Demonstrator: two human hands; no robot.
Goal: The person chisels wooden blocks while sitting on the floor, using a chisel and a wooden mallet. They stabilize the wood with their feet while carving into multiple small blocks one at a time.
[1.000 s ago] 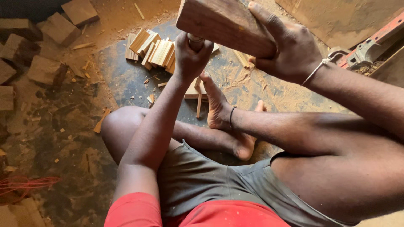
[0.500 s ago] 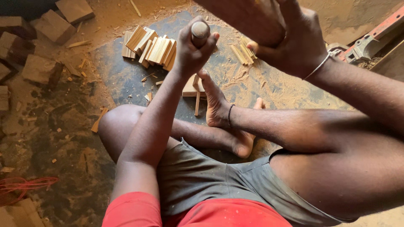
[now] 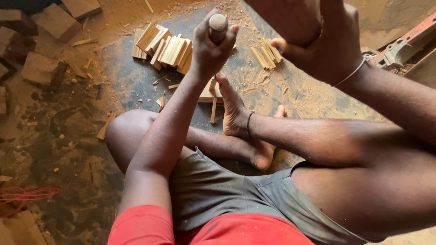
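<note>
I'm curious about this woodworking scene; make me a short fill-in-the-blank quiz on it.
1. The left hand grips a round-ended tool handle, so it is ____.
2. The pile of pale split wooden sticks lies on the ____.
3. The right hand wears a thin metal ____ at the wrist.

Missing words: shut; floor; bangle

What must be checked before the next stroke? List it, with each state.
1. Left hand closed on the round-ended tool handle: ok.
2. What the raised right hand holds: cannot tell, cut off by the frame.
3. Small wood piece against the foot: ok.
4. Toes apart from the tool's working end: cannot tell, hidden behind the left hand.
5. Split wood strips apart from the foot: ok.
</note>
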